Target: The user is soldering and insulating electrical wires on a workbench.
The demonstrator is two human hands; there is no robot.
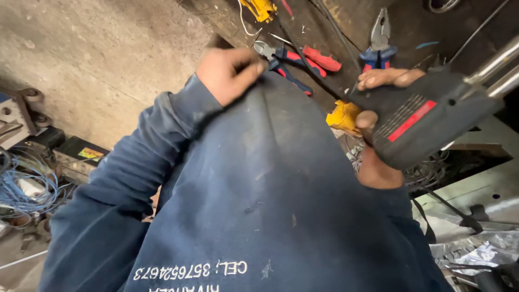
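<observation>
Two hands are working close together over a dark counter [324,32], with the person's navy sweatshirt [259,184] filling the foreground. The right hand [378,130] is wrapping around a black power tool with a red stripe [427,119], fingers curled over its top and thumb pressing the near face; the tool's long axis is running up and to the right, ending in two bright metal rods [494,70]. The left hand [230,73] is closing in a loose fist, thumb and forefinger pinching toward the red-and-blue cutters [286,62] just beyond its fingertips — whether it is actually touching them cannot be told. A small yellow piece [343,116] is sitting between the hands, just beside the right thumb, so the right hand is nearer to it. Farther out, blue-handled pliers [380,40] are lying above the right hand, a red-handled tool [321,58] beside the cutters — and blue cable [27,186] is coiling far to the left.
</observation>
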